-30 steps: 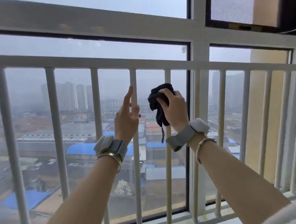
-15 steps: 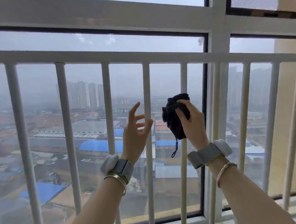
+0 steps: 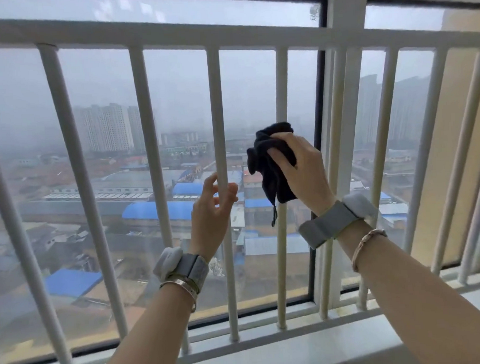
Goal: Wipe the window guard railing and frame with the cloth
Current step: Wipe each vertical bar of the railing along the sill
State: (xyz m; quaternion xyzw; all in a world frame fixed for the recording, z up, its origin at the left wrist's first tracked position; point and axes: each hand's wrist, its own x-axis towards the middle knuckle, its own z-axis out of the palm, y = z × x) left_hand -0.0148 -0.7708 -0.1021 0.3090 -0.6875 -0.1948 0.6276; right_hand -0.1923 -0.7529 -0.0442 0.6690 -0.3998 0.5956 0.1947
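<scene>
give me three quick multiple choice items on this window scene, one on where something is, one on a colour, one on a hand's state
1. Where is the cloth?
A. on the sill
B. bunched round a vertical bar of the railing, in the right hand
C. draped over the top rail

2. What colour is the cloth?
A. white
B. yellow
C. very dark, near black

3. How is the left hand?
A. fingers loose, beside the next bar to the left, holding nothing
B. gripping the cloth
C. flat on the sill

Answers:
1 B, the right hand's fingers press the cloth against the bar.
2 C, it shows dark against the white bars.
3 A, its fingers are spread and nothing is in them.
</scene>
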